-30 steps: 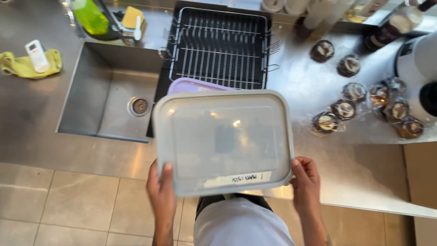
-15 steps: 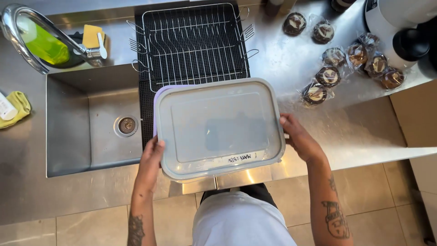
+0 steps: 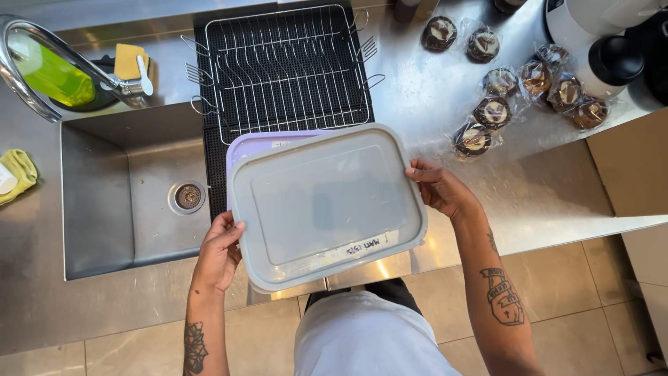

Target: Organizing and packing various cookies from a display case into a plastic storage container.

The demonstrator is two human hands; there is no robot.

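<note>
I hold a large rectangular container with a translucent grey lid (image 3: 327, 205) level in front of my body, over the front edge of a steel counter (image 3: 550, 188). A strip of white tape with writing is on its near side. A pale purple lid or container (image 3: 240, 143) peeks out beneath it at the far left corner. My left hand (image 3: 219, 251) grips the container's left edge, thumb on top. My right hand (image 3: 438, 188) grips the right edge.
Behind the container a black wire dish rack (image 3: 282, 66) stands on the counter. A steel sink (image 3: 132, 195) with a curved tap (image 3: 42, 49) lies left, with a green bottle, yellow sponge and yellow cloth. Several wrapped round cakes (image 3: 522, 87) lie at the right, near a white appliance.
The view has shifted right and tilted, so the sink and rack sit further left. The container stays held in both hands and has turned slightly, with the purple piece still under it.
</note>
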